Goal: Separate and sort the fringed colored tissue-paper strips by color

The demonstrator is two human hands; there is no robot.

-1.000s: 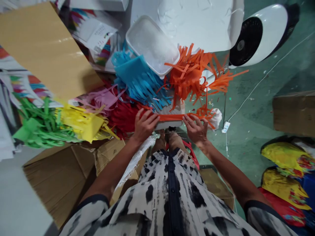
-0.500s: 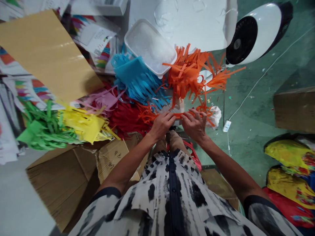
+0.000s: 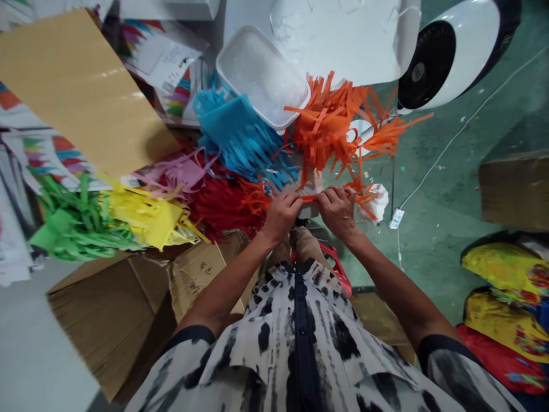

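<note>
My left hand (image 3: 281, 214) and my right hand (image 3: 337, 210) sit close together at the table's near edge, both pinching one orange fringed paper strip (image 3: 309, 198). The strip's cut ends fan out left of my left hand and right of my right hand. Just beyond lies a heap of orange paper fringe (image 3: 334, 126). My fingers are closed on the strip's band.
Blue fringe (image 3: 240, 137), red fringe (image 3: 218, 200), pink, yellow (image 3: 146, 214) and green fringe (image 3: 72, 220) cover the table. A white plastic tub (image 3: 263, 77) sits behind. A tan cardboard sheet (image 3: 81, 91) lies left, cardboard boxes (image 3: 111, 309) below, a white fan (image 3: 454, 54) at right.
My hands have come together from about a strip's length apart to nearly touching, bunching the orange strip between them.
</note>
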